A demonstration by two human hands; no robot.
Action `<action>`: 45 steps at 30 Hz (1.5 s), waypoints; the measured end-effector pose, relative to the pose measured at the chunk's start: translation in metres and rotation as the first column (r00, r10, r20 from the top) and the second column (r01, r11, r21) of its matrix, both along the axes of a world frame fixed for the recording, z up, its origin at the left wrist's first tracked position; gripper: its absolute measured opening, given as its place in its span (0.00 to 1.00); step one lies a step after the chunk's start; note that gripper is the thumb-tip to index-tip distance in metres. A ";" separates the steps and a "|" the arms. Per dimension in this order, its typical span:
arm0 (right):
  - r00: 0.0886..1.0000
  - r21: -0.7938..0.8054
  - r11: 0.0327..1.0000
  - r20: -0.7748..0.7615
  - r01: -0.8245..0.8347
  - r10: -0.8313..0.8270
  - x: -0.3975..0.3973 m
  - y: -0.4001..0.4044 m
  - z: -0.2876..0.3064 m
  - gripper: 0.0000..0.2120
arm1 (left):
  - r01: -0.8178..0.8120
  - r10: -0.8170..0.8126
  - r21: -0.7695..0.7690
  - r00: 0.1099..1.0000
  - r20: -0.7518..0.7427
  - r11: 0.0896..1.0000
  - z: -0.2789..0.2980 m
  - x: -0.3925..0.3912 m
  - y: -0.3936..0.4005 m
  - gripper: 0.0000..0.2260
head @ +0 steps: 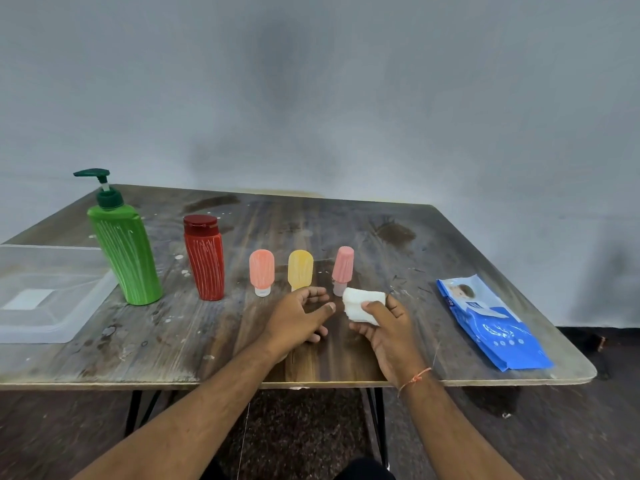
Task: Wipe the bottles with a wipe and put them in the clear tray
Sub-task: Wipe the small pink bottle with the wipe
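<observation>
Five bottles streaked with white marks stand in a row on the wooden table: a green pump bottle [126, 258], a red bottle [205, 259], an orange small bottle [261, 271], a yellow small bottle [300, 269] and a pink small bottle [343, 268]. My right hand [384, 327] grips a folded white wipe [362, 303] just in front of the pink bottle. My left hand [298, 317] hovers with relaxed fingers right in front of the yellow bottle, holding nothing. The clear tray [69, 327] lies at the table's left edge.
A blue pack of wipes [491, 323] lies flat at the right side of the table. The table's front edge [311, 384] runs just under my wrists. A grey wall stands behind the table.
</observation>
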State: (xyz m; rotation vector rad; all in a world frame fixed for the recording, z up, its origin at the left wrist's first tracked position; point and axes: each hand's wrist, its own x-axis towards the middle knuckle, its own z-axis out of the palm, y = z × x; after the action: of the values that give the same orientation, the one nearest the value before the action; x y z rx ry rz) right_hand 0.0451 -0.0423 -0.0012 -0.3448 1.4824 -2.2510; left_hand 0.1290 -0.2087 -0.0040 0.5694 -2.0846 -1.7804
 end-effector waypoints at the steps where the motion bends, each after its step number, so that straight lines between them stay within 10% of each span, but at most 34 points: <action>1: 1.000 -0.021 0.999 0.009 0.026 -0.025 0.000 0.001 0.001 0.07 | -0.012 0.012 -0.051 1.000 0.013 0.999 -0.001 -0.007 0.002 0.26; 8: 0.991 -0.125 0.983 0.035 0.133 -0.130 -0.002 0.001 0.002 0.07 | -0.067 0.084 -0.319 0.996 0.039 0.945 -0.001 -0.051 0.013 0.34; 28: 0.959 0.162 0.986 -0.285 0.045 0.004 0.014 -0.009 0.003 0.08 | -0.030 0.031 -0.299 1.000 0.000 0.954 -0.002 0.053 -0.029 0.13; 36: 0.561 0.368 0.909 -0.802 0.196 0.205 0.022 -0.034 -0.008 0.10 | -0.020 0.027 -0.313 0.999 0.018 0.950 -0.007 0.065 -0.066 0.17; 45: 0.343 0.328 0.864 -0.919 0.382 0.197 0.016 -0.057 -0.014 0.07 | 0.052 -0.035 -0.394 0.998 0.050 0.918 -0.008 0.057 -0.070 0.17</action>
State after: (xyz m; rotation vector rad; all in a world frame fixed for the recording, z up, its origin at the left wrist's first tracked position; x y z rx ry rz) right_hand 0.0615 -0.0995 -0.0147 -1.6558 2.6192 -1.5306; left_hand 0.1857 -0.2789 -0.0121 0.4488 -2.4122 -1.3162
